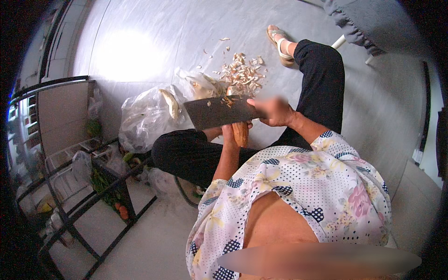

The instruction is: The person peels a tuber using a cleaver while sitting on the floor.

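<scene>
My right hand [275,111] is closed on the handle of a wide, dark-bladed cleaver [218,111], whose blade reaches leftwards in front of me. Bits of peel stick to the blade. Partly behind and below the blade, my left hand [229,130] grips a long brown root or similar piece of produce [240,134]; the blade hides much of that hand and the middle of the piece. A pale end shows just above the blade. Beyond it, a heap of brown and white peelings [245,73] lies on the grey floor.
Left of the cleaver are clear plastic bags [140,119], with a long pale piece of produce [170,104] on them. A black metal rack [101,196] holding greens and bags stands at the left. My sandalled foot [281,45] rests beyond the peelings. A grey cloth-covered seat [381,24] is upper right.
</scene>
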`<action>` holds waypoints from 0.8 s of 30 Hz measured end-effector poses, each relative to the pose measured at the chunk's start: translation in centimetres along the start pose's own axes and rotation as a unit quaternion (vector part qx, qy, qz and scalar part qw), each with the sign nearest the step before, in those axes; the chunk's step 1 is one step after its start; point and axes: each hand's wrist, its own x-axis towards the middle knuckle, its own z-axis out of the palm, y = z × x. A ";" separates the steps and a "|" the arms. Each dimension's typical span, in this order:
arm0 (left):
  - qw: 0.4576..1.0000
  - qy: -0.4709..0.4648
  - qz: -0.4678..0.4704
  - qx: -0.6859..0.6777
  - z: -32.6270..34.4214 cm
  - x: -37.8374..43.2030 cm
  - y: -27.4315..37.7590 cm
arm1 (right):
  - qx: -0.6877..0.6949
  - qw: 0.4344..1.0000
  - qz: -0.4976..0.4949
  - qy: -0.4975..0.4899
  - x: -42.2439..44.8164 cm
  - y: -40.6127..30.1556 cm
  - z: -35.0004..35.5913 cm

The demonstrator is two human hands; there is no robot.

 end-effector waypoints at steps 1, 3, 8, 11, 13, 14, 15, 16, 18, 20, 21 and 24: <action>1.000 0.003 -0.006 0.001 0.0 0.1 0.0 | 0.018 1.000 0.010 0.012 0.0 0.1 0.2; 1.000 0.002 -0.015 -0.024 0.0 0.3 0.0 | 0.023 0.998 0.055 0.014 -0.3 0.4 0.7; 0.995 -0.039 -0.009 -0.088 0.3 0.6 0.1 | 0.072 0.977 0.197 0.024 -1.2 1.7 1.3; 0.997 -0.043 0.006 -0.069 0.5 0.6 0.1 | 0.110 0.969 0.221 0.024 -1.6 2.0 1.2; 0.999 -0.038 0.007 -0.034 0.3 0.6 0.0 | 0.094 0.981 0.169 0.019 -2.2 2.9 1.4; 0.999 -0.038 0.002 -0.012 0.0 0.9 -0.1 | 0.141 0.969 0.201 -0.002 -2.5 3.3 1.5; 0.999 -0.037 -0.002 0.010 0.0 0.9 0.0 | 0.186 0.954 0.236 -0.021 -2.2 2.9 1.2; 0.999 -0.008 -0.002 0.038 0.3 0.7 0.0 | 0.290 0.895 0.333 -0.057 -2.0 2.7 0.6; 0.997 -0.009 0.013 0.076 0.1 0.5 0.3 | 0.408 0.812 0.413 -0.061 -1.7 2.3 0.3; 0.996 -0.003 0.017 0.089 -0.2 0.4 0.6 | 0.443 0.801 0.403 -0.012 -1.7 2.6 0.5; 0.998 0.017 0.017 0.066 0.1 0.3 0.7 | 0.455 0.794 0.403 0.006 -1.6 2.7 0.4; 0.999 0.044 0.014 0.022 1.0 -0.1 0.8 | 0.488 0.748 0.449 0.019 -1.3 3.0 -0.5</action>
